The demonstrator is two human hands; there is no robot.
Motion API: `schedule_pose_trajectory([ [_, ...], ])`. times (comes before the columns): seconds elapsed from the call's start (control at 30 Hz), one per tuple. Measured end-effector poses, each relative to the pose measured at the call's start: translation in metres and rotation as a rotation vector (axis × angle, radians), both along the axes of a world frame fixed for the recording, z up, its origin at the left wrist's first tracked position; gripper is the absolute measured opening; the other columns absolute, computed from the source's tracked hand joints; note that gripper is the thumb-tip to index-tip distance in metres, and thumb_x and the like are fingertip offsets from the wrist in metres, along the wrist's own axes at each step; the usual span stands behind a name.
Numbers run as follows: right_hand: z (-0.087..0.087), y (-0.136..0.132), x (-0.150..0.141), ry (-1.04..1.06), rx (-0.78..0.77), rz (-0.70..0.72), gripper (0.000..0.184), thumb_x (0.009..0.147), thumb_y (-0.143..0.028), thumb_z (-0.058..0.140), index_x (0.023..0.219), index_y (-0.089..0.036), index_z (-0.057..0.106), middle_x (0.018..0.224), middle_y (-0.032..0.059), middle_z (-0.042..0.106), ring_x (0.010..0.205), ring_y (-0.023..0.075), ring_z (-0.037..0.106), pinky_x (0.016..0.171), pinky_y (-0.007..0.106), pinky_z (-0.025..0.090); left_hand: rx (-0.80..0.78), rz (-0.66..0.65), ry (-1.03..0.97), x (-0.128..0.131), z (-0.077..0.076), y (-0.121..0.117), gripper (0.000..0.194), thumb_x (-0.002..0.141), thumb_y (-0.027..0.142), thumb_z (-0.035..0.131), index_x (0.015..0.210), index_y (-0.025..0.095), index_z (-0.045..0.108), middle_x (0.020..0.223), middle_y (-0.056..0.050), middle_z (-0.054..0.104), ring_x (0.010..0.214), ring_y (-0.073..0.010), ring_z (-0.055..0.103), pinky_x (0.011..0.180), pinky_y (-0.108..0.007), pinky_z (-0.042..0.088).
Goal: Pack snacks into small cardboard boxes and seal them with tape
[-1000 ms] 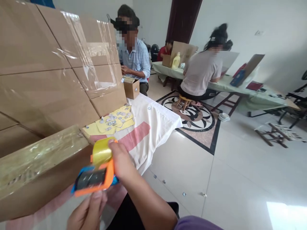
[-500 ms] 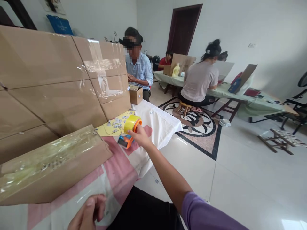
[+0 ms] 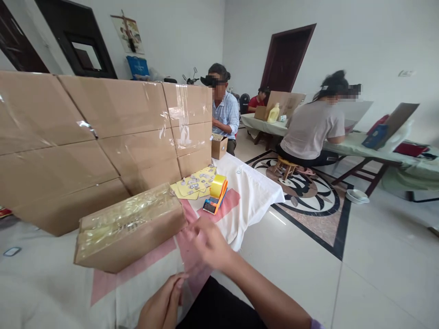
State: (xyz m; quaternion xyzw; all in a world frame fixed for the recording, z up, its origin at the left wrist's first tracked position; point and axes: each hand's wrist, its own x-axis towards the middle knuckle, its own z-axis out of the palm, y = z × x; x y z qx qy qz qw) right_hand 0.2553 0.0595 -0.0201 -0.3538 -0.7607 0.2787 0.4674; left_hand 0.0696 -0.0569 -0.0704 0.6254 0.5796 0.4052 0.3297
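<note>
Head view: taped carton lies on bench, near its edge. Right hand blurred, loosely open, empty, just beside the carton. Left hand half-curled, empty, at bench edge. Risk: a careless nudge could tip the carton off; tape dispenser sits apart.

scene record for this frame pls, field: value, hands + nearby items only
left hand: low at the table's near edge, empty as far as visible, fingers on the cloth
right hand: blurred, over the cloth beside the small box, grip open, holding nothing
small box: flat on the cloth, top covered in tape
tape dispenser: on the cloth, beyond the right hand, untouched
yellow sheets: next to the dispenser, small pieces on them
cardboard wall: taped panels standing behind the box
</note>
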Motion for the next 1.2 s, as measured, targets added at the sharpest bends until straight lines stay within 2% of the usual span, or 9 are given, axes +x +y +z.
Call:
schedule_pose_trajectory([
  [0.13,0.001,-0.044,-0.022,-0.423,0.261,0.363,0.034,0.090,-0.052,0.064,0.101,-0.021,0.066,0.093,0.0029,0.066,0.087,0.0178,0.062,0.081,0.030,0.047,0.182,0.010,0.129,-0.024,-0.022,-0.006,0.041,0.096,0.053,0.050,0.102,0.022,0.076,0.094,-0.008,0.080,0.084,-0.0228,0.077,0.073,-0.023,0.060],
  [0.23,0.000,-0.046,-0.026,-0.530,0.359,0.373,0.032,0.096,-0.050,0.058,0.101,-0.019,0.066,0.092,0.0025,0.066,0.084,0.0165,0.059,0.078,0.030,0.045,0.172,0.049,0.144,-0.029,-0.025,-0.013,0.037,0.096,0.047,0.051,0.107,0.022,0.075,0.098,-0.008,0.081,0.083,-0.0229,0.077,0.070,-0.023,0.060],
  [0.37,0.011,-0.044,-0.023,-0.594,0.496,0.337,0.023,0.101,-0.034,0.052,0.089,-0.020,0.065,0.087,0.0016,0.065,0.079,0.0165,0.055,0.073,0.032,0.042,-0.023,0.088,0.038,-0.014,-0.007,-0.021,0.036,0.095,0.048,0.051,0.087,0.021,0.074,0.071,-0.004,0.073,0.062,-0.0191,0.066,0.056,-0.023,0.052],
  [0.53,0.052,-0.066,-0.014,-0.608,0.699,0.355,0.024,0.099,-0.018,0.050,0.079,-0.020,0.062,0.079,0.0032,0.064,0.076,0.0179,0.053,0.073,0.037,0.042,-0.115,0.090,-0.303,0.002,0.013,-0.021,0.043,0.085,0.049,0.064,0.058,0.017,0.055,0.058,0.001,0.049,0.059,-0.0135,0.043,0.055,-0.022,0.038],
  [0.7,0.105,-0.084,0.001,-0.310,0.476,0.449,0.015,0.100,-0.016,0.049,0.097,-0.026,0.061,0.086,0.0023,0.071,0.079,0.0152,0.061,0.081,0.036,0.048,-0.130,0.172,-0.372,0.000,0.012,-0.019,0.045,0.082,0.055,0.064,0.061,0.016,0.059,0.056,0.002,0.037,0.058,-0.0131,0.035,0.054,-0.026,0.027],
  [0.83,0.132,-0.049,-0.010,-0.128,0.283,0.417,0.013,0.101,-0.019,0.048,0.105,-0.025,0.060,0.095,0.0055,0.069,0.089,0.0178,0.063,0.080,0.034,0.049,-0.164,0.274,-0.443,-0.001,0.013,-0.022,0.052,0.086,0.064,0.060,0.071,0.014,0.065,0.053,0.005,0.028,0.053,-0.0101,0.026,0.053,-0.025,0.018],
  [1.0,0.138,0.037,-0.062,-0.148,0.034,0.533,0.024,0.098,-0.025,0.048,0.118,-0.021,0.062,0.086,0.0002,0.062,0.078,0.0153,0.058,0.073,0.030,0.049,-0.171,0.298,-0.583,-0.005,0.003,-0.024,0.061,0.081,0.073,0.062,0.068,0.014,0.065,0.047,0.007,0.030,0.049,-0.0079,0.025,0.053,-0.023,0.018],
  [1.1,0.133,0.078,-0.099,-0.270,-0.004,0.701,0.068,0.093,-0.020,0.049,0.157,-0.023,0.026,0.080,-0.0040,0.057,0.072,0.0145,0.055,0.074,0.030,0.050,-0.171,0.348,-0.781,-0.002,-0.011,-0.023,0.063,0.076,0.076,0.066,0.065,0.014,0.062,0.044,0.008,0.027,0.048,-0.0068,0.021,0.053,-0.022,0.018],
  [1.2,0.128,0.101,-0.135,-0.385,0.097,0.740,0.071,0.096,-0.018,0.040,0.162,-0.018,0.014,0.083,-0.0019,0.057,0.077,0.0162,0.054,0.082,0.033,0.050,-0.184,0.350,-0.910,0.004,-0.023,-0.021,0.063,0.074,0.076,0.068,0.064,0.015,0.059,0.045,0.009,0.024,0.048,-0.0064,0.019,0.053,-0.022,0.017],
])
